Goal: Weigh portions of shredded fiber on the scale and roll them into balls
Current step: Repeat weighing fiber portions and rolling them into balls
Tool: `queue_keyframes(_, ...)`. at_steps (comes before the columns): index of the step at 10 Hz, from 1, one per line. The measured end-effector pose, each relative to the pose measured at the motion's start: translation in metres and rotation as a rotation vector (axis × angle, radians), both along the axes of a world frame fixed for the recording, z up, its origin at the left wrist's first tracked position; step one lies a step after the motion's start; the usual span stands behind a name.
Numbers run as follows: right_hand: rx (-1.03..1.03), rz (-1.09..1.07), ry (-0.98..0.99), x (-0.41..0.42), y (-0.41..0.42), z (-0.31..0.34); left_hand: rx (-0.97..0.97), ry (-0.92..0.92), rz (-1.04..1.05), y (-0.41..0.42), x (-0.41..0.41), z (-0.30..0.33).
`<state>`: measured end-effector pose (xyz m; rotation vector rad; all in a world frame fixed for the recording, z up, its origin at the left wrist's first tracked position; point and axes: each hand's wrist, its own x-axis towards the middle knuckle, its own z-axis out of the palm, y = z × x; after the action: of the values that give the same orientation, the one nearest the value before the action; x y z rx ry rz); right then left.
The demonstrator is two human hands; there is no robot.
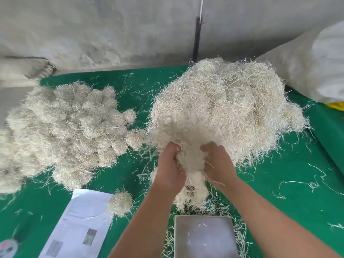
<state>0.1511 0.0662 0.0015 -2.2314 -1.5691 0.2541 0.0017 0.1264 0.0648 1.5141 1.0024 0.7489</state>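
Note:
A big loose heap of pale shredded fiber [227, 108] lies on the green cloth at centre right. Both hands reach into its near edge and hold a hanging tuft of fiber [190, 164] between them. My left hand [170, 164] grips the tuft's left side, my right hand [216, 162] grips its right side. The steel scale platform [204, 237] sits just below the hands with only a few loose strands on it. One finished ball [120, 202] lies left of the scale. A large pile of rolled balls [65, 131] fills the left.
A printed paper sheet [80, 224] lies at the lower left on the green cloth [290, 202]. A white sack [316, 62] stands at the right, a grey wall behind. Loose strands are scattered over the cloth.

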Motion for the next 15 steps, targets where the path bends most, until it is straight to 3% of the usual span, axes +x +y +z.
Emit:
queue_keyframes(2, -0.033, -0.114, -0.214, 0.006, 0.005, -0.007, 0.007, 0.092, 0.087, 0.005, -0.013, -0.012)
queue_keyframes(3, -0.073, -0.144, -0.258, 0.012, 0.005, -0.009, -0.301, -0.109, 0.186, 0.008, -0.013, -0.021)
queue_keyframes(4, -0.085, -0.16, -0.286, 0.021, 0.008, -0.012, -0.229, 0.006, 0.191, 0.009, -0.017, -0.015)
queue_keyframes(6, -0.198, -0.254, -0.211, 0.049, 0.001, -0.017, 0.358, 0.322, 0.284, 0.024, -0.024, -0.02)
queue_keyframes(7, -0.251, -0.288, -0.146, 0.054, -0.001, -0.021, 0.393, 0.362, 0.252, 0.029, -0.021, -0.03)
queue_keyframes(8, -0.277, -0.302, -0.125, 0.056, 0.0, -0.023, 0.192, 0.065, 0.303, 0.023, -0.016, -0.026)
queue_keyframes(9, -0.314, -0.307, -0.08, 0.065, -0.002, -0.022, 0.049, 0.196, 0.276, 0.027, -0.023, -0.025)
queue_keyframes(10, -0.368, -0.327, -0.071, 0.078, -0.008, -0.025, -0.052, 0.399, 0.156, 0.036, -0.027, -0.034)
queue_keyframes(11, -0.462, -0.335, -0.128, 0.086, -0.014, -0.029, 0.061, 0.705, -0.161, 0.035, -0.017, -0.019)
queue_keyframes(13, -0.465, -0.294, -0.202, 0.088, -0.015, -0.033, 0.274, 1.042, -0.761, 0.005, -0.006, -0.024)
queue_keyframes(14, -0.508, -0.262, -0.13, 0.082, -0.014, -0.028, 0.446, 1.09, -0.745, 0.005, 0.0, -0.019)
queue_keyframes(15, -0.624, -0.153, 0.016, 0.081, -0.021, -0.013, 0.423, 0.964, -0.584, 0.013, 0.002, -0.015)
